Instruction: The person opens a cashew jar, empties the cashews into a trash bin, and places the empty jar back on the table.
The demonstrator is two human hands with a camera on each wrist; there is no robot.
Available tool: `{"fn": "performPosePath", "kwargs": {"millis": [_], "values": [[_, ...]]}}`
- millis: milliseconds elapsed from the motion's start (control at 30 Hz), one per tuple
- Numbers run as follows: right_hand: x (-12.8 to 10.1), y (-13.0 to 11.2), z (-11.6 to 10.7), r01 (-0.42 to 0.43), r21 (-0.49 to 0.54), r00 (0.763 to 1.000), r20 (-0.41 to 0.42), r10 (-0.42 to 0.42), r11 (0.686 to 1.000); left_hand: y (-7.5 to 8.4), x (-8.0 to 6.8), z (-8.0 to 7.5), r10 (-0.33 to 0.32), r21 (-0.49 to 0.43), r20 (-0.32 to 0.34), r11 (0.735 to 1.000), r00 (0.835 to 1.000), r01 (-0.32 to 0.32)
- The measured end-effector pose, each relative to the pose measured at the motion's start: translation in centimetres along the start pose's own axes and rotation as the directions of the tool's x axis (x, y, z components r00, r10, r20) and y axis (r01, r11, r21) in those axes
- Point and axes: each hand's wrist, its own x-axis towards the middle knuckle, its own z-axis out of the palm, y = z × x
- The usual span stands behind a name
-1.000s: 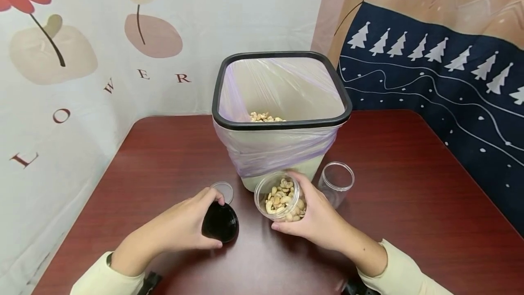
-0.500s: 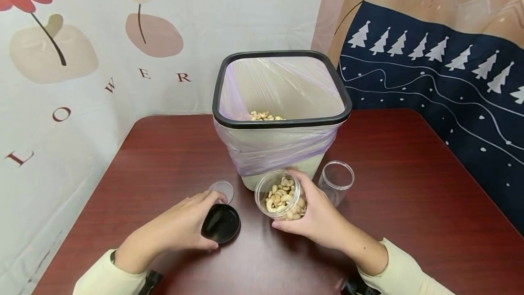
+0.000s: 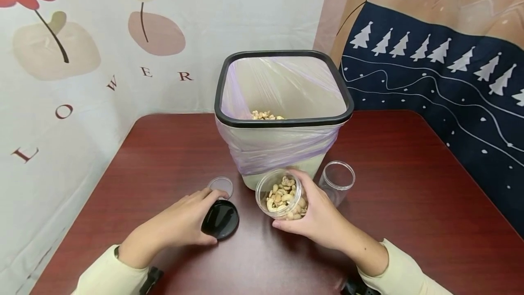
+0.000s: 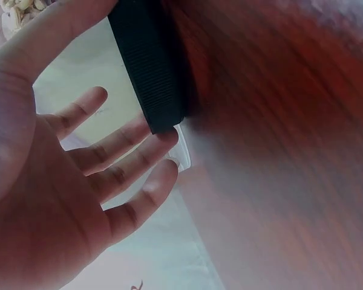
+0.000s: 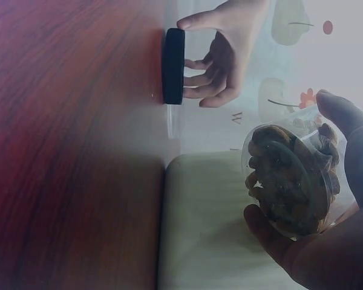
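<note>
My left hand (image 3: 186, 217) holds a round black screw lid (image 3: 221, 220) low over the table, thumb at its near edge and fingertips at the far edge. In the left wrist view the lid's ribbed side (image 4: 150, 72) shows between thumb and fingers. My right hand (image 3: 317, 211) grips a clear plastic jar (image 3: 260, 195) of cashews (image 3: 282, 197), tilted with its open mouth toward me and the left. Seen from the right wrist, the jar's base faces the camera and the nuts lie against it.
Behind the hands stands a bin (image 3: 284, 124) with a black rim and a purplish liner, cashews inside. An open clear jar (image 3: 337, 181) stands right of it. A clear disc (image 3: 221, 185) lies beyond the left hand on the red-brown table (image 3: 172, 149).
The black lid has changed its tilt in my left hand and shifted slightly. The right hand and the cashew jar have hardly moved.
</note>
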Motion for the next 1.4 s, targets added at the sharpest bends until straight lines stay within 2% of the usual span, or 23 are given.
{"fn": "performPosePath", "kwargs": {"millis": [400,533,633,733,833,900,967,1067,1167,1300,1400], "values": [[0.0,-0.1,-0.2,-0.005,-0.008,1.000,0.003,0.005,1.000,0.0,0.2,0.2,0.006,0.034,-0.003,0.999,1.000,-0.006],[0.1,-0.1,-0.3,-0.004,-0.007,1.000,0.002,0.004,1.000,0.2,0.2,-0.1,-0.013,0.047,-0.013,0.999,1.000,0.013],[0.1,-0.1,-0.3,-0.005,-0.008,1.000,0.000,0.005,1.000,0.3,0.3,-0.5,-0.043,0.056,-0.054,0.997,0.998,0.046],[0.0,-0.1,-0.3,-0.006,-0.009,1.000,0.001,0.006,1.000,0.4,0.7,-1.2,-0.048,0.059,-0.148,0.997,0.988,0.057],[0.0,-0.1,-0.3,-0.004,-0.011,1.000,-0.002,0.004,1.000,0.6,1.3,-1.9,-0.008,0.062,-0.283,0.998,0.959,0.027],[0.0,-0.1,-0.2,-0.008,-0.010,1.000,-0.004,0.008,1.000,0.8,1.7,-2.4,0.020,0.048,-0.373,0.999,0.928,-0.002],[-0.1,0.0,-0.2,-0.009,-0.009,1.000,-0.007,0.009,1.000,1.0,2.2,-2.9,0.040,0.025,-0.456,0.999,0.889,-0.032],[0.0,0.0,-0.2,-0.014,-0.006,1.000,-0.009,0.014,1.000,1.3,3.0,-3.6,0.045,-0.023,-0.543,0.997,0.838,-0.069],[0.0,0.0,-0.2,-0.013,-0.003,1.000,-0.011,0.013,1.000,1.6,3.7,-4.2,0.022,-0.093,-0.596,0.991,0.802,-0.096],[-0.1,-0.1,-0.2,-0.003,-0.002,1.000,-0.008,0.003,1.000,2.1,4.9,-5.1,-0.036,-0.248,-0.645,0.955,0.763,-0.164],[-0.2,-0.1,-0.2,-0.003,0.008,1.000,-0.004,0.003,1.000,2.7,5.7,-5.8,-0.089,-0.368,-0.672,0.902,0.735,-0.227]]}}
